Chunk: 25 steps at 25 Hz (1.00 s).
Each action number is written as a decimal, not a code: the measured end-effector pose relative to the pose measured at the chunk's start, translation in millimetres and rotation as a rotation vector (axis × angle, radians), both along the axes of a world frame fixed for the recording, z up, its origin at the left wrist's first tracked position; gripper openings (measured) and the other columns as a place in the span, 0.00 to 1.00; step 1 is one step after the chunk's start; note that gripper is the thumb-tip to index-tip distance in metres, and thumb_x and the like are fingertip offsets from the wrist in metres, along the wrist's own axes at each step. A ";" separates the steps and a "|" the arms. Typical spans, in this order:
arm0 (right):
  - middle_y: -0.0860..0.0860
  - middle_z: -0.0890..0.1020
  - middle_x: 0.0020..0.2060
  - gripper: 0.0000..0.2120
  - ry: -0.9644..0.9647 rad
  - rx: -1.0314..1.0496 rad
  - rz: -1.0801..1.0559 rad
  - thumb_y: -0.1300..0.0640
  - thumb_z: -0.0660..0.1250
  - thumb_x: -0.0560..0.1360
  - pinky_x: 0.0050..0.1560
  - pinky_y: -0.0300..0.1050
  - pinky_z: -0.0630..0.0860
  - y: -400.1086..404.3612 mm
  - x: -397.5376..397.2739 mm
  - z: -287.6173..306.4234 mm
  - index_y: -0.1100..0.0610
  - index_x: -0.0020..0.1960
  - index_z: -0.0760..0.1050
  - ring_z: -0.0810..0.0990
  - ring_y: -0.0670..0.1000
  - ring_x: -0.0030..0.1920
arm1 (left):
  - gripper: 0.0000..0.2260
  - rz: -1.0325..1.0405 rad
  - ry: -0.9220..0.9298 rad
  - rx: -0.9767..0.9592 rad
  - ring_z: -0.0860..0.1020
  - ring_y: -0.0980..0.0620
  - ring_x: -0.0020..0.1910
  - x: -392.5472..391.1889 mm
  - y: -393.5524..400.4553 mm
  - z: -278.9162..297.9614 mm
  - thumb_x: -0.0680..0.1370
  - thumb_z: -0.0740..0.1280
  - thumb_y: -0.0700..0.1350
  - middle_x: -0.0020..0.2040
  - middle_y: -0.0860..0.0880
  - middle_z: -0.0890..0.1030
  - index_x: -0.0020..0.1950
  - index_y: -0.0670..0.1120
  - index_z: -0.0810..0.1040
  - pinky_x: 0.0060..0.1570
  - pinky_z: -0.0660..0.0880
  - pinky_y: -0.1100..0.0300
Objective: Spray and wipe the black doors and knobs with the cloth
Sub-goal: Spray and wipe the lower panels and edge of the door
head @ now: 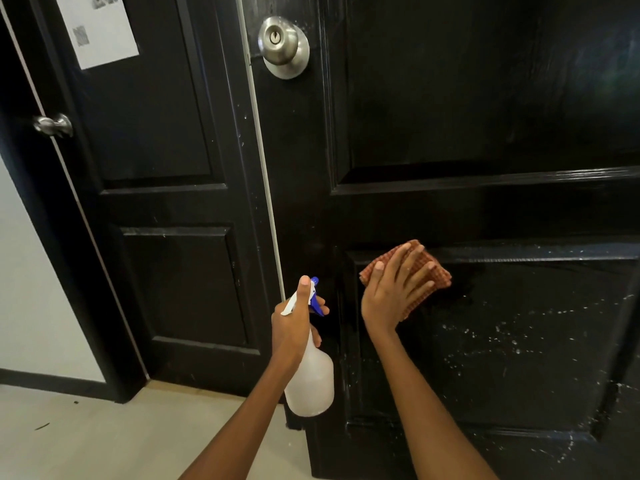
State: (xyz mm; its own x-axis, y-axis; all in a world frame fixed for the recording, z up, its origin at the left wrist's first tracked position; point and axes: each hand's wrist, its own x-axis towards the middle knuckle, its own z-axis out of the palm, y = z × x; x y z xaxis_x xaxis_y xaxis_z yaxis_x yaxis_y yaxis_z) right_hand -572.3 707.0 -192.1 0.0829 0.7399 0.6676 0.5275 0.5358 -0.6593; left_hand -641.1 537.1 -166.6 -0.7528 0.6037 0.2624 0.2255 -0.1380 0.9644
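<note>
Big black door (pixel 485 116) fills the right side, lower panel speckled w/ white spray drops. 2nd black door (pixel 156 133) at left, paper sheet (pixel 98 26) stuck near its top. Right hand (pixel 393 289) presses checked orange cloth (pixel 438 271) flat on the lower panel's top-left corner, fingers straight. Left hand (pixel 291 323) has its grip round the spray bottle (pixel 310 375) neck. Silver knob (pixel 284 46) up top; smaller knob (pixel 53 125) far left.

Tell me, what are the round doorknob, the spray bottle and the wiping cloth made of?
The round silver doorknob looks like brushed metal: dull grey shine, keyhole in the middle. The cloudy white spray bottle seems plastic, since it is slightly see-through. The orange checked cloth looks like woven fabric, folded softly.
</note>
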 end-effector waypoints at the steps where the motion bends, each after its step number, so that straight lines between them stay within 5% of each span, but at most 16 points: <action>1: 0.54 0.38 0.83 0.31 -0.082 0.083 0.040 0.43 0.44 0.86 0.79 0.64 0.31 -5.0 -12.6 -6.0 0.52 0.85 0.37 0.36 0.63 0.82 | 0.27 0.012 0.011 0.002 0.78 0.46 0.27 -3.9 -2.6 1.2 0.79 0.57 0.64 0.40 0.47 0.85 0.46 0.42 0.82 0.25 0.74 0.59; 10: 0.52 0.45 0.85 0.34 -0.609 0.525 0.223 0.49 0.56 0.85 0.81 0.60 0.35 10.8 -7.8 -23.6 0.51 0.85 0.44 0.42 0.57 0.84 | 0.27 0.026 -0.006 -0.015 0.78 0.46 0.28 -6.8 -3.3 -4.0 0.80 0.57 0.64 0.40 0.47 0.85 0.46 0.43 0.83 0.26 0.74 0.60; 15: 0.50 0.47 0.85 0.31 -0.772 0.652 0.205 0.44 0.52 0.85 0.82 0.59 0.39 51.7 56.0 -17.8 0.48 0.85 0.47 0.45 0.55 0.84 | 0.27 -0.060 -0.021 -0.001 0.78 0.47 0.28 28.8 19.9 -4.3 0.78 0.58 0.64 0.39 0.46 0.85 0.46 0.42 0.83 0.25 0.72 0.61; 21: 0.49 0.46 0.85 0.30 -0.466 0.376 -0.030 0.43 0.50 0.86 0.81 0.59 0.38 91.3 148.1 -27.7 0.48 0.85 0.49 0.44 0.56 0.84 | 0.28 -0.161 0.001 0.000 0.76 0.47 0.25 67.4 44.4 -1.6 0.77 0.58 0.65 0.39 0.47 0.85 0.45 0.42 0.82 0.25 0.72 0.60; 25: 0.52 0.42 0.84 0.30 0.121 -0.043 -0.193 0.40 0.41 0.87 0.81 0.65 0.38 108.1 174.7 -15.0 0.49 0.85 0.40 0.40 0.59 0.83 | 0.27 -0.193 -0.001 -0.004 0.76 0.46 0.25 84.2 50.5 -9.0 0.77 0.58 0.64 0.40 0.47 0.85 0.45 0.42 0.82 0.25 0.73 0.59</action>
State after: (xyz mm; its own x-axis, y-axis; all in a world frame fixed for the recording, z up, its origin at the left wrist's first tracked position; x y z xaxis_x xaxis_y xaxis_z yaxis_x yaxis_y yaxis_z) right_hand -397.6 815.1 -207.0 0.3030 0.7301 0.6125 0.5334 0.4027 -0.7439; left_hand -556.8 587.6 -175.6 -0.6231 0.7378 0.2596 0.1946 -0.1752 0.9651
